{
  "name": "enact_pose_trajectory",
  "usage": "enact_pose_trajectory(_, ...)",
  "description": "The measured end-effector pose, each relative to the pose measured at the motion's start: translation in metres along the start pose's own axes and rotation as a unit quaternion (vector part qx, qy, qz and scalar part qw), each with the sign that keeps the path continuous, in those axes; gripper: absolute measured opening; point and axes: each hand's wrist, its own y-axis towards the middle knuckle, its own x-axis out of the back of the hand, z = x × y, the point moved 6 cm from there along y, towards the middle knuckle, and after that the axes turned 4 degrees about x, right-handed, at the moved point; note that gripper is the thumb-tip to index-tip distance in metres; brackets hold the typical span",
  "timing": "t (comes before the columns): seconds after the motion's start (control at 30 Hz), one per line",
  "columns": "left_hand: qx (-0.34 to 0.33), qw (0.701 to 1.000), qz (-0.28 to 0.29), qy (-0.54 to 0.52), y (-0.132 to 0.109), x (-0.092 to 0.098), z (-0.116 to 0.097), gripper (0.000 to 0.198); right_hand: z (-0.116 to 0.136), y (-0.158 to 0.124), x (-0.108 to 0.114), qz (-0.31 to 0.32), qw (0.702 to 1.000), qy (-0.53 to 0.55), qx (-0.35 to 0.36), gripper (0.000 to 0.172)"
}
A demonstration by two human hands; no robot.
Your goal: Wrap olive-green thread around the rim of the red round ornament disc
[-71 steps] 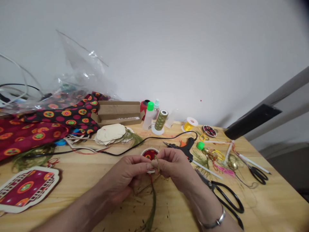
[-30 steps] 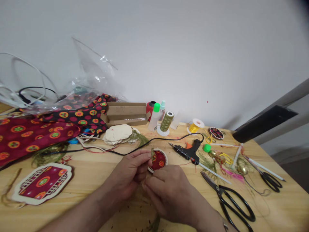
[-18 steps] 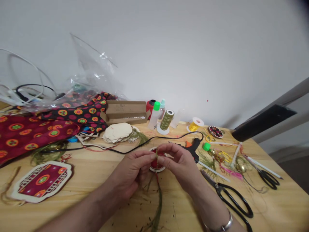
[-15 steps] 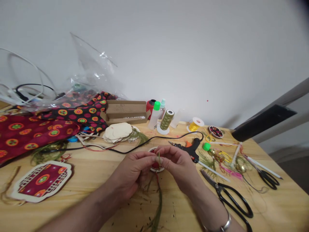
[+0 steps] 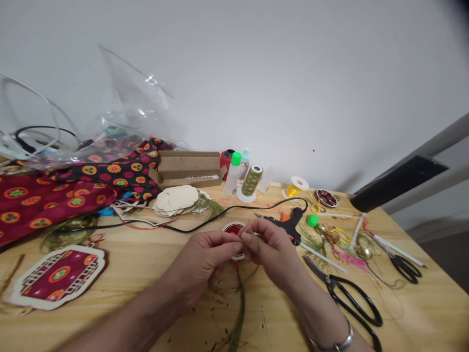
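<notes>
My left hand pinches thumb against index finger over the table's middle. Close to it, my right hand is also pinched, its thumb tip bent over thin olive-green thread. Loose strands show faintly below both hands; the exact grip is partly covered by the fingers. Behind the fingertips lies a small round ornament with a dark-red patterned face and a pale rim, partly hidden. A red cord runs down from it to a green tassel lying toward the table's near edge.
Right of my hands lie a black glue gun and black-handled scissors. A larger framed ornament lies left. Behind stand an open cardboard box, a green thread spool and a green-capped bottle.
The green strand that stood upright between my fingertips is now folded down at my right fingertips. My right hand has turned slightly, and the whole view has shifted a little.
</notes>
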Motion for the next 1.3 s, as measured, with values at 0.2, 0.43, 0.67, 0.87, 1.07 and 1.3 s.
enact_pose_trajectory(0.2,0.004,1.0,-0.008,0.012,0.0,0.0,0.0,0.01,0.005,0.0,0.002,-0.002,0.996,-0.082,0.046,0.012)
enact_pose_trajectory(0.43,0.01,0.999,-0.021,0.026,0.001,0.003,0.001,0.012,0.006,0.0,0.003,-0.005,0.997,-0.068,0.042,0.013)
enact_pose_trajectory(0.67,0.009,0.999,-0.023,0.021,0.001,0.003,0.002,0.012,0.005,0.001,0.006,-0.028,0.995,-0.074,0.054,0.009)
enact_pose_trajectory(0.87,0.037,0.998,-0.028,0.032,0.003,0.005,0.009,0.02,0.009,-0.001,0.01,-0.064,0.99,-0.106,0.065,0.006)
enact_pose_trajectory(1.07,0.043,0.998,-0.027,0.04,0.002,0.005,0.01,0.022,0.013,-0.001,0.011,-0.07,0.986,-0.126,0.079,0.006)
enact_pose_trajectory(1.3,0.041,0.999,0.0,-0.026,0.002,0.004,0.008,0.015,0.013,-0.001,0.015,-0.08,0.979,-0.162,0.095,0.007)
